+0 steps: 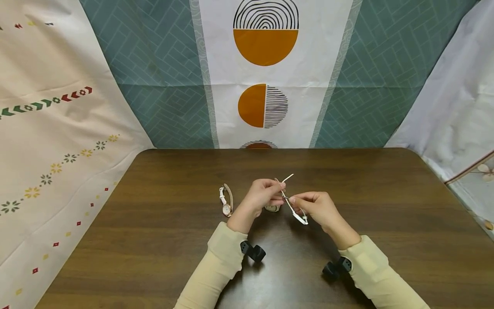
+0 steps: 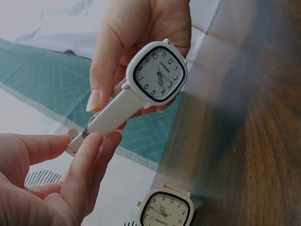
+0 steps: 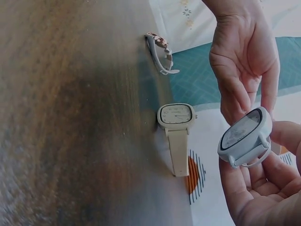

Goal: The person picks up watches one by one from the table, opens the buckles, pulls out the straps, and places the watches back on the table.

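Note:
A white wristwatch with a squarish case is held off the table between both hands. My left hand pinches the end of its strap between thumb and fingers. Close by on the right, my right hand grips the strap near the metal buckle. In the left wrist view the dial faces the camera, with the strap running through the buckle. A cream wristwatch lies on the table beyond the hands, partly hidden by my left hand in the head view.
Left of my left hand, a smaller watch with a rose-gold case and pale strap rests on its side. The dark wooden table ends at a patterned cloth hanging behind it.

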Demonstrator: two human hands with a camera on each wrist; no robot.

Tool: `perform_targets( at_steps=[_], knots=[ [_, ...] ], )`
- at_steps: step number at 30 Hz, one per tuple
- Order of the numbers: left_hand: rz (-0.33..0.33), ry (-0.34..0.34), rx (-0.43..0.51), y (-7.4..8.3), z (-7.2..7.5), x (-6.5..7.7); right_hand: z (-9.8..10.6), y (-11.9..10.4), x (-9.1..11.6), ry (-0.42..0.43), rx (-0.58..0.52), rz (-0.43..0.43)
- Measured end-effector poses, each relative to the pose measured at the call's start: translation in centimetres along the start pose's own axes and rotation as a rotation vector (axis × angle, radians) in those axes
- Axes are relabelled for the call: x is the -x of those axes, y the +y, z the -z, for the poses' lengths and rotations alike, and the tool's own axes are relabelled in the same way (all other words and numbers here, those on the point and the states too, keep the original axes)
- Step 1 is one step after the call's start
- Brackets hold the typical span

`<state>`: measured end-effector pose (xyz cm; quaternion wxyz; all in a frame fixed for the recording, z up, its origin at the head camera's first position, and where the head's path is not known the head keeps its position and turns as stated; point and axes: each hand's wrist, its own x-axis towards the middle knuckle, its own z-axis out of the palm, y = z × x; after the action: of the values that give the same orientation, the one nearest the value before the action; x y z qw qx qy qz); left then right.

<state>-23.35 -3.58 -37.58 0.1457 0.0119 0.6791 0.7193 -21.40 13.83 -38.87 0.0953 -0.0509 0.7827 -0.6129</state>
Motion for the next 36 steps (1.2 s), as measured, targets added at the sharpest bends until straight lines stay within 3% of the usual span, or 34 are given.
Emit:
perform_targets(
  at_steps=[16,36],
  knots=[
    [0.013,-0.001,0.044,-0.17,-0.24,-0.05,0.23,-0.04,0.08,0.002,-0.014,0.007],
    [0.01,-0.008,0.082,-0.54,-0.55,-0.1,-0.07,0.38,-0.07,-0.002,-0.052,0.087]
  ],
)
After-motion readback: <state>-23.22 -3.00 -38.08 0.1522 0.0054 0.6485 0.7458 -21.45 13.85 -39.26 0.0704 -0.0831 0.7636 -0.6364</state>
